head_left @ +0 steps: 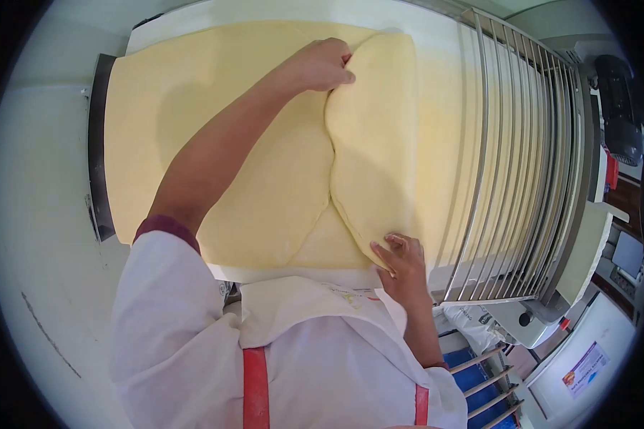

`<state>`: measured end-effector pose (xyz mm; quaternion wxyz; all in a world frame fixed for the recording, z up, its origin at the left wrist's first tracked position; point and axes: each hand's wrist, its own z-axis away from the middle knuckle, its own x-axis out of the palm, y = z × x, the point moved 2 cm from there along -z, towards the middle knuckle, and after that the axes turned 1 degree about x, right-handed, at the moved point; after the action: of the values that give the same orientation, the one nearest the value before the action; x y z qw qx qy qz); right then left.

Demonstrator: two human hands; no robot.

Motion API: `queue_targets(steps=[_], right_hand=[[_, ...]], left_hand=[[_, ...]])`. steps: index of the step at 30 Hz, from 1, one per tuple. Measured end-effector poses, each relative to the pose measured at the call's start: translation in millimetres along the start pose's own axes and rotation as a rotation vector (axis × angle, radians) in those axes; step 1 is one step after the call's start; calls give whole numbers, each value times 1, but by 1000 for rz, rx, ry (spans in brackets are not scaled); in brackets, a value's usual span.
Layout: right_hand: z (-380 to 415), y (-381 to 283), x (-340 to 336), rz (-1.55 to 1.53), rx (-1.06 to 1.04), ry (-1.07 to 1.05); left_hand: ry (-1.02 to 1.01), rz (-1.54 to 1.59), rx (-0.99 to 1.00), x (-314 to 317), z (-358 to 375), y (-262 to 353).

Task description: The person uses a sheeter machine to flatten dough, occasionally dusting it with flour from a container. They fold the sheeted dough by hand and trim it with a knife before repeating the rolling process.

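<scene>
Lying beneath left hand [322, 64], pale dough [290, 168]

Over on the right there's a barred metal guard [524, 171]; nearer, a crumpled white plastic bag [476, 325] and printed sticker [585, 370].

No wording can be read: the label [584, 369] on the white panel [553, 393], the apron's [286, 306] small print [350, 295] and the plastic bag's [471, 325] dark markings [485, 317] are all too small or blurred.
</scene>
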<state>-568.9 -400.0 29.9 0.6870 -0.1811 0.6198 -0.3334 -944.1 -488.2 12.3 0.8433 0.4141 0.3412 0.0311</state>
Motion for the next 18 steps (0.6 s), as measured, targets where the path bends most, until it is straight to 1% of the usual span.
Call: queue_targets(steps=[2, 4, 6, 9, 12, 16, 18], right_hand=[[-18, 7, -20, -116, -44, -31], [-51, 31, -22, -14, 30, 178], [-103, 38, -13, -54, 13, 317], [-135, 21, 3, 69, -6, 144], [-135, 18, 6, 38, 18, 133], [-134, 19, 7, 57, 24, 134], [-134, 17, 5, 47, 41, 139]], left_hand=[[18, 22, 3, 0, 0, 0], [30, 9, 10, 5, -1, 0], [48, -43, 29, 6, -8, 1], [80, -182, 82, 6, -15, 5], [65, -143, 85, 3, -17, 5], [198, -102, 133, 11, -16, -5], [278, -56, 160, 17, -2, -4]])
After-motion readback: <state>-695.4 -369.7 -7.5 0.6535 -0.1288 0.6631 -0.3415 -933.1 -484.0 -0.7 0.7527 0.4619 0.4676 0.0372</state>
